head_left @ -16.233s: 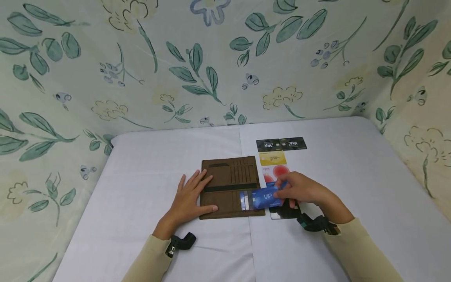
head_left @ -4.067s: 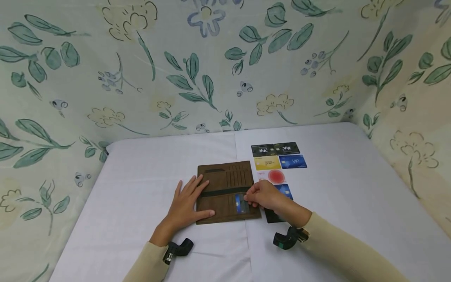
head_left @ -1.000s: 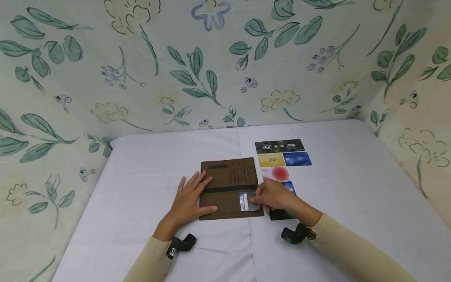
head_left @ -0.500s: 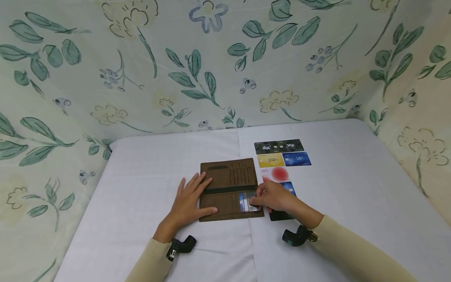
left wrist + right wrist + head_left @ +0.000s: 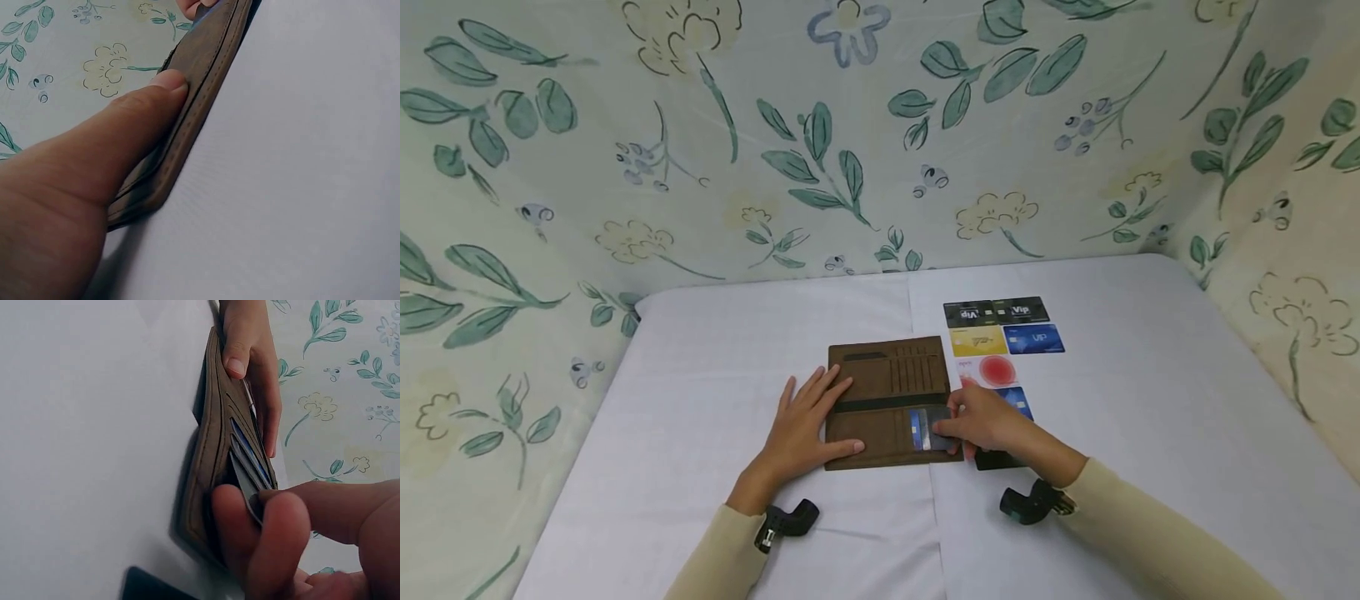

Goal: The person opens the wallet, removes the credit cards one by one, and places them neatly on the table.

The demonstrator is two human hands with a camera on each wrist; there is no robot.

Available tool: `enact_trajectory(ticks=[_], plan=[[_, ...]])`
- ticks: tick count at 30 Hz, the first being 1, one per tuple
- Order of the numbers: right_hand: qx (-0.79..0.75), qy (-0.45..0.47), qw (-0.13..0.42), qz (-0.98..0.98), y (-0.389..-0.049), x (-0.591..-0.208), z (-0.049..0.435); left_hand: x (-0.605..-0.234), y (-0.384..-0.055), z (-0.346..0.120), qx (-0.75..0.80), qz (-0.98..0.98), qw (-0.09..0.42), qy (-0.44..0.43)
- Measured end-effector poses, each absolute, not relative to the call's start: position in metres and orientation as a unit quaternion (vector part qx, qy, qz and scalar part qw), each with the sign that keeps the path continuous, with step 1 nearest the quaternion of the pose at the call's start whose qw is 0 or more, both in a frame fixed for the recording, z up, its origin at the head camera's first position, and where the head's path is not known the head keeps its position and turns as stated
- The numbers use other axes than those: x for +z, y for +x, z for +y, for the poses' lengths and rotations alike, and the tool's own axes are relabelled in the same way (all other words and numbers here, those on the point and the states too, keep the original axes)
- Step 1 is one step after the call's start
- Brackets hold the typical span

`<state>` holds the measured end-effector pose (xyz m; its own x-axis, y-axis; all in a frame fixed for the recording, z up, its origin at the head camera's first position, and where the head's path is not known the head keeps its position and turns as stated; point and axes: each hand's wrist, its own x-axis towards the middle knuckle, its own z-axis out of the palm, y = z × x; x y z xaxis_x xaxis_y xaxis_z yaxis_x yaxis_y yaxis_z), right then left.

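Observation:
A brown bifold wallet (image 5: 872, 433) lies spread out on the white cloth, crossed by a dark band. My left hand (image 5: 801, 429) rests flat on its left edge, fingers spread, thumb (image 5: 144, 109) pressing the lower panel. At the lower right slots, my right hand (image 5: 988, 421) pinches a dark grey card (image 5: 245, 478) between thumb and fingers. The card's far end is still within its slot. Behind it, edges of other cards (image 5: 916, 430), blue and light, stick up from neighbouring slots. My fingers hide the near end of the grey card.
Right of the wallet lie two black VIP cards (image 5: 1020, 310), a yellow card (image 5: 977, 340), a blue VIP card (image 5: 1034, 338) and a red-and-white card (image 5: 997, 371). My right hand partly covers another blue card (image 5: 1017, 400) and a black card (image 5: 1000, 460).
The blue VIP card, earlier in my right hand at the wallet, now lies beside the yellow card. My right hand is back at the slots, pinching the grey card. My left hand has stayed put.

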<state>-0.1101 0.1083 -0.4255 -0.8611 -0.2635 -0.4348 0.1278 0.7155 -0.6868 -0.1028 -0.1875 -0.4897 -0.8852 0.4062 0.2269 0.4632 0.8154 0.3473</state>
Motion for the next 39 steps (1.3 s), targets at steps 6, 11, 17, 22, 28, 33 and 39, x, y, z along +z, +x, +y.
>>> enact_trajectory(ticks=[6, 11, 17, 22, 28, 33, 39], plan=[[-0.37, -0.033, 0.262, 0.891, -0.1097, -0.4246, 0.1098, -0.4907, -0.1026, -0.1865, -0.203, -0.948, 0.079, -0.233], [-0.379, -0.033, 0.263, 0.887, -0.1087, -0.4276, 0.1112, -0.4908, -0.1021, -0.1872, -0.203, -0.948, 0.08, -0.232], [-0.373, -0.037, 0.254, 0.892, -0.1086, -0.4305, 0.1115, -0.4902, -0.1021, -0.1874, -0.199, -0.95, 0.07, -0.23], [-0.368, -0.034, 0.248, 0.896, -0.1093, -0.4308, 0.1124, -0.4899, -0.1035, -0.187, -0.197, -0.951, 0.065, -0.23], [-0.365, -0.039, 0.25, 0.896, -0.1096, -0.4292, 0.1136, -0.491, -0.1045, -0.1869, -0.193, -0.952, 0.066, -0.229], [-0.365, -0.046, 0.256, 0.894, -0.1085, -0.4292, 0.1157, -0.4903, -0.1033, -0.1872, -0.193, -0.952, 0.064, -0.229], [-0.356, -0.046, 0.248, 0.9, -0.109, -0.4318, 0.1156, -0.4887, -0.1038, -0.187, -0.196, -0.952, 0.06, -0.226]])
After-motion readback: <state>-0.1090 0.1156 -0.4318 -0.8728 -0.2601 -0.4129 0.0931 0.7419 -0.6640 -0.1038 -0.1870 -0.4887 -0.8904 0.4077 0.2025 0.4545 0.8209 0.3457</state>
